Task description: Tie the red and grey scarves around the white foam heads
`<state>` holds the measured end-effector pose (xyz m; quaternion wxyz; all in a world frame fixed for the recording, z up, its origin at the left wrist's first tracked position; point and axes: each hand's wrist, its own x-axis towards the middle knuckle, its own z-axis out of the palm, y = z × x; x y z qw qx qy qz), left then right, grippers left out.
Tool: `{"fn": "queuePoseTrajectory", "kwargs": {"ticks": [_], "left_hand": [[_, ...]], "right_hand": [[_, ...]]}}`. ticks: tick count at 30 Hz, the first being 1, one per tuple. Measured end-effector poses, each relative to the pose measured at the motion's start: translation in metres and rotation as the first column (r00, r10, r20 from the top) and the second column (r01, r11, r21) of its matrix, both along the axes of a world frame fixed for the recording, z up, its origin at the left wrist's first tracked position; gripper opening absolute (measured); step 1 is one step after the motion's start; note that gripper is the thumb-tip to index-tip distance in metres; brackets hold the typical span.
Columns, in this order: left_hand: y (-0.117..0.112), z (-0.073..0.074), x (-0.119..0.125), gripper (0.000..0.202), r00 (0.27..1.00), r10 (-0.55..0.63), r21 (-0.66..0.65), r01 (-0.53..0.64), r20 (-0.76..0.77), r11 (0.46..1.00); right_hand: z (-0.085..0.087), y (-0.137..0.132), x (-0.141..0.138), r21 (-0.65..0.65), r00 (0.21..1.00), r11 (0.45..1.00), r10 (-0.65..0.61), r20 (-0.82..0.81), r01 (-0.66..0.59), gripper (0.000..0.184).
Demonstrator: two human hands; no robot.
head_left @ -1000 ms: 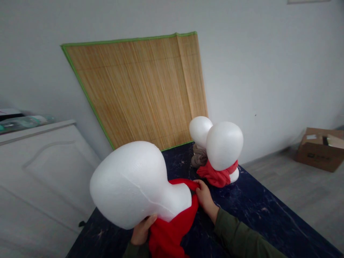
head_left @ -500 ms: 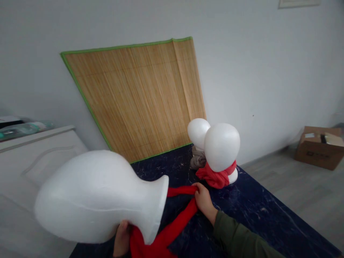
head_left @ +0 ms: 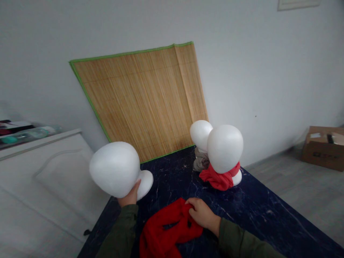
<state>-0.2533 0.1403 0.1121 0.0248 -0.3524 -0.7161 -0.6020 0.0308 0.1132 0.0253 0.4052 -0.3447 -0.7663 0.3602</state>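
Change: I see the foam head (head_left: pixel 115 169) now lifted clear of the red scarf (head_left: pixel 166 233); half a second ago the scarf hung looped at its neck.
Left hand (head_left: pixel 130 195): grip clasped under the head's neck, holding it tilted above the tabletop (head_left: pixel 268 218) edge.
Right hand (head_left: pixel 200 215): grip pinching the scarf, bunched on the tabletop.
Meaning: I judge the scarf is off.
Nearby: two dressed heads (head_left: pixel 224 148) stand by the bamboo mat (head_left: pixel 145 104).
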Motion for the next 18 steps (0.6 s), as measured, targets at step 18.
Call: {"fn": "queuePoseTrajectory", "kwargs": {"ticks": [18], "left_hand": [[0.032,-0.037,-0.065,0.081,0.982,0.077,-0.335,-0.132,-0.172,0.933]], "right_hand": [[-0.003,0.005,0.001,-0.056,0.996,0.998,-0.012,0.091,0.017,0.022]]}}
